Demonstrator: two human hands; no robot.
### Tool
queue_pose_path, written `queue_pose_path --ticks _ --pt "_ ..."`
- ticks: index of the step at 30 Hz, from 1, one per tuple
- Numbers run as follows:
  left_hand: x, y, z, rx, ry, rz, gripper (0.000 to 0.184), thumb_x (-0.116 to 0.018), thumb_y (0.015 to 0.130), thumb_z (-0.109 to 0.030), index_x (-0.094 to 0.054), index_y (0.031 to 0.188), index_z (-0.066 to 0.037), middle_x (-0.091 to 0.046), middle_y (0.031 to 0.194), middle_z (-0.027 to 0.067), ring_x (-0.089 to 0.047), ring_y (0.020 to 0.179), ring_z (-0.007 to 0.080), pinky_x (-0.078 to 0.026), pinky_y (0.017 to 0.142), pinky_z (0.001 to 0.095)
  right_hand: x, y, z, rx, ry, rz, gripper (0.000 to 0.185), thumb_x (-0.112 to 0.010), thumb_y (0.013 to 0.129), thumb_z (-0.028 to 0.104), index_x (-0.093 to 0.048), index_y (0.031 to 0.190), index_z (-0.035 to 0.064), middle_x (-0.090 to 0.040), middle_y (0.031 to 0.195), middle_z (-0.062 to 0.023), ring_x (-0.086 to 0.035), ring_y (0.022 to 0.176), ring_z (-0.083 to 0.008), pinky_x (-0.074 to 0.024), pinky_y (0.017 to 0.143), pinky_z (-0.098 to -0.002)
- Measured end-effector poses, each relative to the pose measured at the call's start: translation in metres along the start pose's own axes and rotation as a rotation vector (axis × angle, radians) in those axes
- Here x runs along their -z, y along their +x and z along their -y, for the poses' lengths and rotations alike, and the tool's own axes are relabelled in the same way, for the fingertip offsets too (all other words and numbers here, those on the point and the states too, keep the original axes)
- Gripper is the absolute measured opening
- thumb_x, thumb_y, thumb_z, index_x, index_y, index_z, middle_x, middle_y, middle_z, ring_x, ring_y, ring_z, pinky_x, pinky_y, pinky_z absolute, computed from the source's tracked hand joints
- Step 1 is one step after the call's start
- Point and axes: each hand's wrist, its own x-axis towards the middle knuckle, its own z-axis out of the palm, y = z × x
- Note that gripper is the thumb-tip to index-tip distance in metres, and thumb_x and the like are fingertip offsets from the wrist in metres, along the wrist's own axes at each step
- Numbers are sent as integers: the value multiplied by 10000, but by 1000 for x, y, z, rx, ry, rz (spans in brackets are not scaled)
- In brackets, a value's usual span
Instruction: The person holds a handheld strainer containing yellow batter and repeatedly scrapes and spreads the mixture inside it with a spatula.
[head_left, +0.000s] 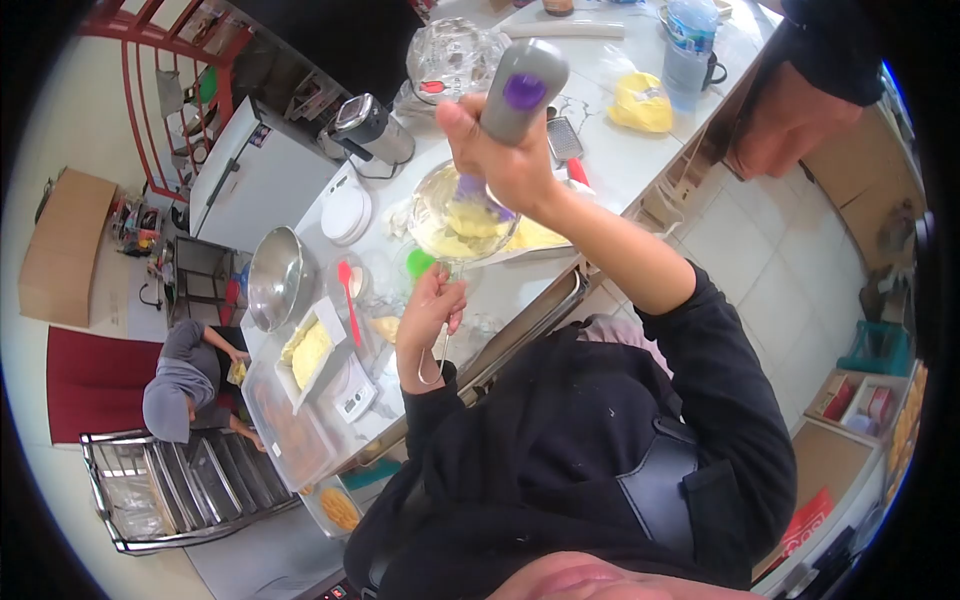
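My right hand [510, 160] is raised and wrapped around the thick handle of a grey-and-purple spatula [528, 85]. The spatula's purple lower end reaches into a round sieve [418, 215], where pale yellow mash [470, 222] lies. My left hand [432, 308] is closed around the sieve's wire handle [432, 368], close to the table's front edge. Under the sieve, partly hidden, is a tray [548, 250] with more yellow mash. A small green round item [420, 263] shows beside my left hand.
A steel bowl [280, 280], a red spatula [349, 300], a box of yellow mash [318, 350], a scale [355, 390] and a clear lidded container [285, 430] stand left. A grater [565, 138], yellow bag [642, 103] and water bottle [688, 55] lie beyond. Another person [185, 385] works at far left.
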Motion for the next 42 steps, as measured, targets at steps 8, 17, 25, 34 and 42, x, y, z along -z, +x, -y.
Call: queue_pose_path --ticks 8,17,25,34,42 --pt "0 2 -1 41 10 -14 180 -505 784 -82 -329 811 -61 -367 506 -9 -339 321 52 -248 298 170 0 -2 -5 18 -35 103 342 -590 785 242 -468 540 37 -357 435 31 -321 433 -41 -273 390 -236" --pt "-7 4 -9 38 -1 6 190 -493 778 -67 -303 783 -80 -357 509 -11 -328 318 52 -240 301 166 -1 -14 -3 99 -135 129 360 -589 792 254 -424 544 52 -321 468 40 -270 445 -75 -253 402 -239" --pt "-12 2 -14 19 -2 11 191 -492 779 -69 -301 792 -70 -365 513 -8 -338 319 54 -246 305 163 -4 -13 8 292 -146 79 345 -615 764 203 -469 516 13 -364 406 -13 -305 408 -61 -283 378 -249" --pt "-16 5 -14 10 89 23 201 -499 785 -91 -311 834 -41 -373 511 -2 -350 326 62 -260 305 177 -10 -14 11 228 -162 -157 277 -614 750 148 -500 544 3 -372 407 -48 -300 399 -86 -291 378 -251" --pt "-20 7 -13 9 131 17 216 -502 782 -92 -330 871 4 -382 514 9 -365 333 66 -275 309 181 -14 -18 17 174 -54 -241 348 -589 791 223 -479 537 12 -363 416 14 -305 418 -50 -263 379 -237"
